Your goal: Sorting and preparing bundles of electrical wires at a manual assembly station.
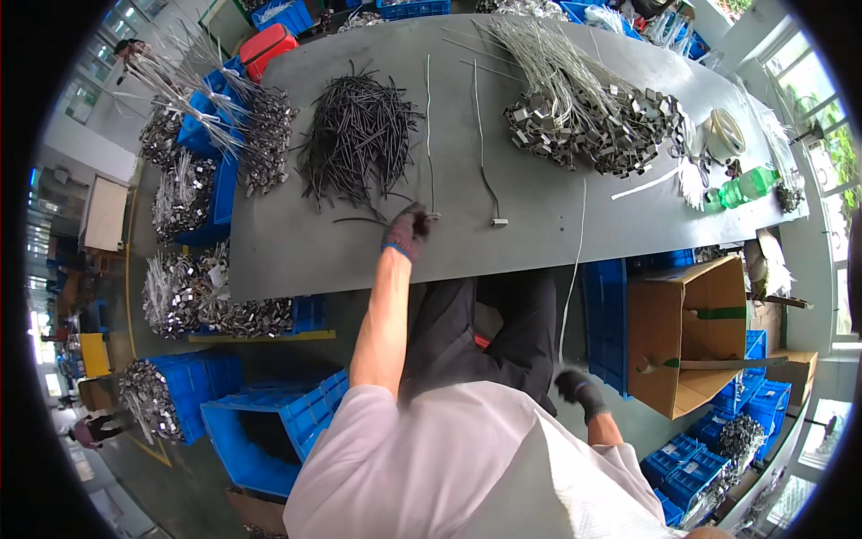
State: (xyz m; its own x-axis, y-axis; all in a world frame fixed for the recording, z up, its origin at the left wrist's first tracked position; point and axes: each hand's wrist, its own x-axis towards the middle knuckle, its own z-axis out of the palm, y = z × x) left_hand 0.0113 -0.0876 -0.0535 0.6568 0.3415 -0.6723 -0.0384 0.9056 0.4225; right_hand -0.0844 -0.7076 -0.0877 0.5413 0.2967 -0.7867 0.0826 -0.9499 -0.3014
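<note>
My left hand (409, 232), in a dark glove, is closed at the table's near side. Its fingertips meet the metal-ended lower tip of a thin cable (430, 135) lying lengthwise; whatever is between the fingers is hidden. Below the table edge on the right, my gloved right hand (582, 393) is closed on the lower end of a long white wire (575, 269), which hangs over the edge. A second cable with a black sleeve (488, 184) and a small metal connector (499, 222) lies between them. Left of centre is a heap of black tubes (359, 135).
A large pile of metal-ended cables (593, 126) covers the table's (530, 242) far right. Further right are a tape roll (724, 135) and a green bottle (750, 186). Blue crates (269, 422) of parts flank the left; an open cardboard box (687, 337) stands at right.
</note>
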